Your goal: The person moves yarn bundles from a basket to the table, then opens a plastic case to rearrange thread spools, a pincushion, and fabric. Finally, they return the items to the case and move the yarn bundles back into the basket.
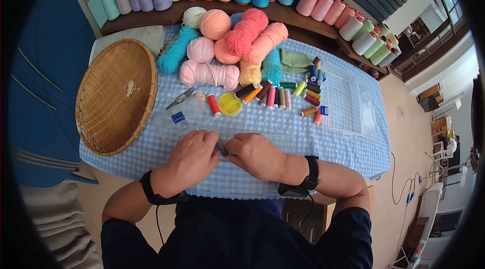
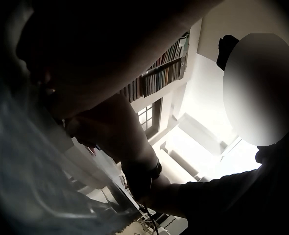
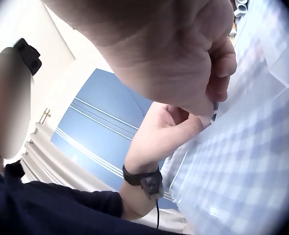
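Observation:
Both hands meet near the table's front edge, over a clear plastic case [image 1: 283, 140]. Between them is a small dark grey thread spool [image 1: 221, 147], largely covered by fingers; its pale end [image 3: 213, 117] peeks out in the right wrist view. My left hand [image 1: 191, 158] grips it from the left with curled fingers. From the other side, the thumb and fingers of my right hand [image 1: 257, 155] pinch it. The left wrist view is too dark to show the spool.
Beyond the hands lie a lidded clear box [image 1: 169, 126], a red spool [image 1: 213, 105], a yellow round container [image 1: 230, 104] and snips [image 1: 181, 98]. Several thread spools [image 1: 271, 97] and yarn balls [image 1: 215, 24] sit farther back. A wicker basket [image 1: 103, 112] stands left; an open clear case [image 1: 348, 100], right.

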### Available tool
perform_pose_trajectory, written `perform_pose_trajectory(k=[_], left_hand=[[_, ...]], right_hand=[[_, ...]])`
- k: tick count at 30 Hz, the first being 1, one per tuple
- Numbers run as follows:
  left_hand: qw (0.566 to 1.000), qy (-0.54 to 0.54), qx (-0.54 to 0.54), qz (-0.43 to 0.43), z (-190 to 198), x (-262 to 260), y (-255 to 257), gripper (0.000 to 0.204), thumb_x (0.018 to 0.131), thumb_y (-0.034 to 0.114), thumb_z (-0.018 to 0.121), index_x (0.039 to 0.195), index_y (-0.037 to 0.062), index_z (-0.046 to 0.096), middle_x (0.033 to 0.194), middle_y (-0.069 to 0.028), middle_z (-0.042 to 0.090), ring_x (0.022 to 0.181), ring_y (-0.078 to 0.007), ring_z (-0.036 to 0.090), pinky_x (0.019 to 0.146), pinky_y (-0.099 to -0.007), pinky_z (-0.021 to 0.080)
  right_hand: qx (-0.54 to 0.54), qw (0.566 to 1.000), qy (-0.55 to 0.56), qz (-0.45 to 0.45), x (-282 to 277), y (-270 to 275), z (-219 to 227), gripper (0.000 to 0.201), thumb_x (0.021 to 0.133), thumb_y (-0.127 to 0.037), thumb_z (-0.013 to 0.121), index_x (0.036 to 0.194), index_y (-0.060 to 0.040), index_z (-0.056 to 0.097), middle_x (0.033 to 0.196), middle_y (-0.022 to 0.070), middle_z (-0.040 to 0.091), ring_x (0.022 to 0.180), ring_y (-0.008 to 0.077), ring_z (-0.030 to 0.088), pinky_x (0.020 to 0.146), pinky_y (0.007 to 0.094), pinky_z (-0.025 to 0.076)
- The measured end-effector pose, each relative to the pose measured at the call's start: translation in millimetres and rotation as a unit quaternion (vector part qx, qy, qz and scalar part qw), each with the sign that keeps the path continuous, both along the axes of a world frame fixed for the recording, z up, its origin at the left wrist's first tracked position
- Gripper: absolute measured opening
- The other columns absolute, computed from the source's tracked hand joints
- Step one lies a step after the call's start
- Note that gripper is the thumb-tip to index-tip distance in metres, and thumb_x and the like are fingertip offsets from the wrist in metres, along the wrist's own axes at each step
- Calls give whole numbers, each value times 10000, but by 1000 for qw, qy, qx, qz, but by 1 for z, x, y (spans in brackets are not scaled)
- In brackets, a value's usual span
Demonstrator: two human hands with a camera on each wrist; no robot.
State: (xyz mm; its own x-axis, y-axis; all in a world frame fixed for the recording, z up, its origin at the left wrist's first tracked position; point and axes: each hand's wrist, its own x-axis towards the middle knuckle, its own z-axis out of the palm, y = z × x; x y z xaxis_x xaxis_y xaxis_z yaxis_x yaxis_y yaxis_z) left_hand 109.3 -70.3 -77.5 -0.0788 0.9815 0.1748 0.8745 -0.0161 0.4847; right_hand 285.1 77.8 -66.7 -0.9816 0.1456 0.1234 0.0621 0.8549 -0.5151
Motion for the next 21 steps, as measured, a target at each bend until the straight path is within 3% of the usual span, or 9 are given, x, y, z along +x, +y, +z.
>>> perform_pose_trajectory(k=[7,9,13,14,16,17,18,19,21], left_hand=[[997,-37,-33,-53,2,-14,2,265,870,45,762,1071,10,594,985,-170,655,950,-403,667,835,-501,535],[991,-104,-43,-70,2,-15,4,260,867,35,751,1071,12,591,987,-171,649,942,-398,664,837,-494,533],[994,-78,-54,-56,12,-11,8,216,862,14,709,1044,10,593,988,-180,642,928,-393,655,843,-488,538],[998,-23,-21,-53,12,-9,12,192,854,11,698,1022,5,606,990,-180,641,940,-384,649,850,-478,540],[998,28,13,-46,14,-1,22,168,846,8,688,1000,0,620,992,-180,641,952,-375,643,858,-468,543],[992,114,44,-20,16,3,33,141,850,34,686,979,5,638,1010,-180,651,974,-361,641,865,-460,535],[977,200,75,6,18,4,43,121,853,60,684,959,9,656,1028,-179,662,995,-347,638,873,-452,528],[976,201,78,7,18,4,53,121,853,60,684,959,9,656,1028,-179,662,995,-347,638,873,-452,528],[943,315,82,67,12,2,70,121,871,110,667,961,30,681,1032,-170,688,1034,-321,636,903,-448,495]], right_hand=[[24,999,-34,10,-2,6,-8,147,906,-157,801,962,-49,718,944,134,681,885,390,723,773,503,587],[30,999,-32,9,-8,3,-13,145,906,-159,800,953,-51,716,950,131,681,872,389,722,768,503,587],[36,999,-25,28,-8,14,-4,146,886,-152,799,921,-50,701,948,118,679,886,369,710,769,488,588],[39,998,-26,29,-8,23,-1,146,886,-152,799,921,-50,701,948,118,679,886,369,710,769,488,588],[169,984,56,-21,-10,46,4,152,891,-143,723,1000,-39,709,968,154,660,886,363,696,749,461,589],[170,984,54,-20,-14,54,7,152,891,-143,723,1000,-39,709,968,154,660,886,363,696,749,461,589],[207,970,88,-94,-18,62,10,178,855,-113,749,1012,-37,715,989,138,660,939,351,682,781,452,589],[242,948,122,-167,-23,70,14,218,819,-83,775,1024,-35,721,1010,122,660,993,339,668,814,444,588],[271,945,125,-135,-29,90,13,217,832,-87,762,1036,-34,707,1025,121,647,1006,330,664,810,430,590]])
